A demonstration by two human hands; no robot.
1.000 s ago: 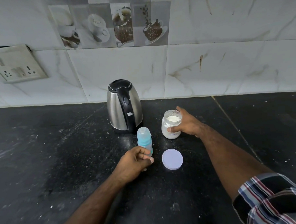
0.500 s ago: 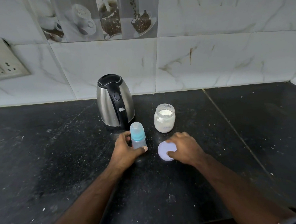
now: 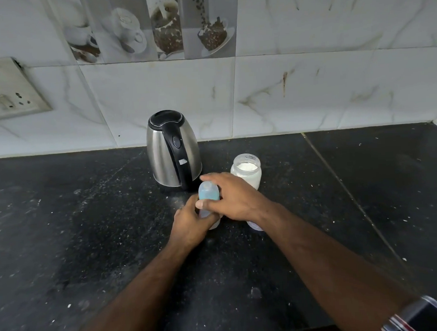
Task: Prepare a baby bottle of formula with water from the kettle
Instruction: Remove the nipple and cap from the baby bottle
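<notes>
A: Where is your baby bottle point(image 3: 208, 191) right now?

B: It stands upright on the black counter point(image 3: 88, 222), just in front of the kettle point(image 3: 173, 150), with its blue cap on.

A: And your hands?

B: Both of your 2 hands are on it. Your left hand point(image 3: 190, 225) is wrapped around the lower body of the bottle, fingers curled tight against it. Your right hand point(image 3: 234, 200) comes in from the right and closes on the cap, thumb on the near side and fingers over the far side.

A: What sits around it?

B: The open jar point(image 3: 247, 171) of white powder stands just right of the kettle and just behind your right hand. Its pale lid point(image 3: 256, 226) lies flat on the counter under your right wrist, mostly hidden, only 1 edge showing. The kettle's black lid is down and its handle faces you.

A: Beyond that?

B: White marbled wall tiles point(image 3: 309, 92) behind the counter, a socket plate point(image 3: 8, 92) at the far left, and your plaid sleeve point(image 3: 418, 319) at the lower right corner.
</notes>
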